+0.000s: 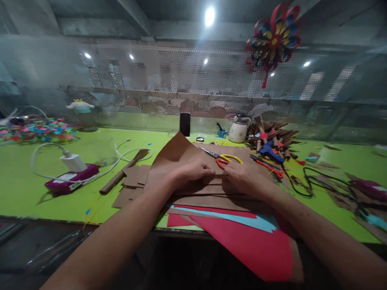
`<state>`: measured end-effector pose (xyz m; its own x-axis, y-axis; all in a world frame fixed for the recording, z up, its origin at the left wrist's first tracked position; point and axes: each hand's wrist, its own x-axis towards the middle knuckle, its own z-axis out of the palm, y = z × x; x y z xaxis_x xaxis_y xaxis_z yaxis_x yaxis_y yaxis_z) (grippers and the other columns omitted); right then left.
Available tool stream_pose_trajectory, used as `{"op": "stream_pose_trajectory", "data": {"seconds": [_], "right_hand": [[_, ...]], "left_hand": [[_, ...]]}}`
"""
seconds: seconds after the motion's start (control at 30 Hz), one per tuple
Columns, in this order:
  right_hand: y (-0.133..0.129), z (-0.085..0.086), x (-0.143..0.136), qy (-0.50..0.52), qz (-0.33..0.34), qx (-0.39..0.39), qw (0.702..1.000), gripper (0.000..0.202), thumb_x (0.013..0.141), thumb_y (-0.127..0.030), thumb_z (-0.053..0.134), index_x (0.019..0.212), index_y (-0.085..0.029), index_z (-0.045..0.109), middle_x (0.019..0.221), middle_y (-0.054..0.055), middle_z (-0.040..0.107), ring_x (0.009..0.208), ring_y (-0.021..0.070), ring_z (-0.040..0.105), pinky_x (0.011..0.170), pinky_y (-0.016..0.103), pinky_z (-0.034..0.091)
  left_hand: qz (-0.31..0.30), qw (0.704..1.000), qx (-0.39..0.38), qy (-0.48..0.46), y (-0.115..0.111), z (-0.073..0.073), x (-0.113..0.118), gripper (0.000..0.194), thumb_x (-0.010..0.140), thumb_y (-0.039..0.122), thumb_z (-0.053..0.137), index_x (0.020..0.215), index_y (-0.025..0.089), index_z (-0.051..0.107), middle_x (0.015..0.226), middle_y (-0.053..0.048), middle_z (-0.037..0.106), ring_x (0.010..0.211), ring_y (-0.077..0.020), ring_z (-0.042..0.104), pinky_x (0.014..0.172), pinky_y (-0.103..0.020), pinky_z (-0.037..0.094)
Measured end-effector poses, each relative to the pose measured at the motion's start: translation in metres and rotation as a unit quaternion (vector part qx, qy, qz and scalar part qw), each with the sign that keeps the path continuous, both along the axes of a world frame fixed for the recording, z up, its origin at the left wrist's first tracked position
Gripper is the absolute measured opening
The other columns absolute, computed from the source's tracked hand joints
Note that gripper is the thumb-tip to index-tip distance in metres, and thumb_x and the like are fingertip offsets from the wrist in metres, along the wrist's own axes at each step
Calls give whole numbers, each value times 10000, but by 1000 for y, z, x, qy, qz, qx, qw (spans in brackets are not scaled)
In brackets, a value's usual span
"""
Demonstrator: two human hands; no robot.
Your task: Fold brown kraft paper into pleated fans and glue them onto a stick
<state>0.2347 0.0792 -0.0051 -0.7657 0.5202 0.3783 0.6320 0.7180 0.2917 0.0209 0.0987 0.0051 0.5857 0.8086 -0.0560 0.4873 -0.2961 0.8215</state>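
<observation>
A large sheet of brown paper (178,155) lies on a stack of brown sheets, its far left corner raised to a point. My left hand (195,170) is closed, with the fingers pinched at the paper near the middle of the stack. Opposite it, my right hand (242,178) is also closed, its curled fingers pinching the paper. Just beyond my hands lie scissors (222,157) with one red and one yellow handle loop, blades pointing left. Red paper (242,237) and light blue paper (242,218) stick out below the stack, over the table's front edge.
On the green table (24,181) stand a purple power strip (72,179) with a white charger, a rolled brown paper tube (121,175), a phone (185,124) and a white jug (238,129). A blue glue gun (272,151) with a black cable lies right, by paper scraps.
</observation>
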Motion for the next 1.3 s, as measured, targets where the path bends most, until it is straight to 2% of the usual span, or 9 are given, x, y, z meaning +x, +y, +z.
{"op": "stream_pose_trajectory", "data": {"seconds": [0.1, 0.2, 0.43, 0.6, 0.73, 0.83, 0.97, 1.13, 1.3], "right_hand": [[0, 2, -1, 22, 12, 4, 1000, 158, 859, -127, 426, 812, -151, 575, 866, 88, 588, 783, 181, 524, 691, 284, 391], [0, 4, -2, 33, 9, -8, 999, 166, 858, -130, 436, 781, -152, 582, 818, 75, 586, 748, 170, 515, 668, 275, 385], [0, 9, -1, 138, 18, -108, 984, 155, 830, -168, 484, 813, -175, 639, 794, 44, 635, 746, 155, 542, 674, 260, 401], [-3, 16, 1, 239, 4, -261, 935, 263, 792, -275, 541, 1010, -159, 632, 911, 61, 666, 762, 151, 583, 674, 254, 439], [0, 12, -4, 270, -21, -348, 897, 285, 818, -370, 490, 798, -149, 669, 735, 30, 636, 662, 140, 541, 581, 236, 402], [4, 7, -7, 305, -36, -368, 878, 327, 787, -413, 517, 644, -139, 623, 559, -11, 514, 537, 105, 435, 485, 221, 315], [5, 7, -4, 315, -39, -404, 858, 377, 766, -464, 534, 579, -142, 590, 478, -38, 424, 472, 78, 347, 449, 220, 239], [5, 12, 1, 343, -57, -474, 809, 397, 716, -505, 587, 572, -135, 587, 477, -7, 514, 441, 82, 417, 446, 221, 289], [11, 4, 1, 407, -36, -508, 759, 361, 675, -485, 647, 671, -126, 616, 489, -15, 510, 440, 79, 438, 443, 215, 326]], "left_hand": [[-28, 999, -17, 8, 2, -1, -1, 412, 748, 512, 516, 549, 153, 482, 502, 26, 410, 475, -77, 313, 480, -244, 230], [-20, 1000, -5, 2, 3, 0, -1, 453, 725, 551, 538, 523, 157, 443, 484, 38, 363, 464, -70, 268, 469, -253, 188], [-3, 1000, 1, -9, -1, 2, -1, 428, 717, 539, 557, 557, 151, 471, 496, 42, 367, 472, -68, 273, 472, -255, 172], [5, 1000, 20, 16, -2, 4, -1, 353, 739, 465, 559, 614, 135, 560, 525, 29, 407, 501, -74, 299, 487, -245, 211], [-3, 998, 55, 21, -4, 5, 3, 351, 764, 458, 528, 729, 127, 639, 584, 16, 460, 550, -85, 343, 514, -235, 254], [-6, 997, 78, 16, -5, 5, 6, 337, 772, 434, 518, 777, 124, 651, 630, 7, 502, 586, -93, 385, 536, -228, 285], [-12, 993, 116, 28, -8, 6, 10, 315, 787, 397, 497, 770, 119, 643, 644, 3, 520, 603, -94, 406, 545, -221, 293], [-49, 986, 154, 46, -8, 8, 7, 318, 811, 392, 459, 718, 123, 603, 610, 13, 494, 572, -86, 389, 518, -221, 262], [-45, 985, 157, 55, -8, 9, 7, 309, 821, 384, 450, 683, 132, 563, 607, 14, 481, 567, -84, 387, 526, -216, 275]]}}
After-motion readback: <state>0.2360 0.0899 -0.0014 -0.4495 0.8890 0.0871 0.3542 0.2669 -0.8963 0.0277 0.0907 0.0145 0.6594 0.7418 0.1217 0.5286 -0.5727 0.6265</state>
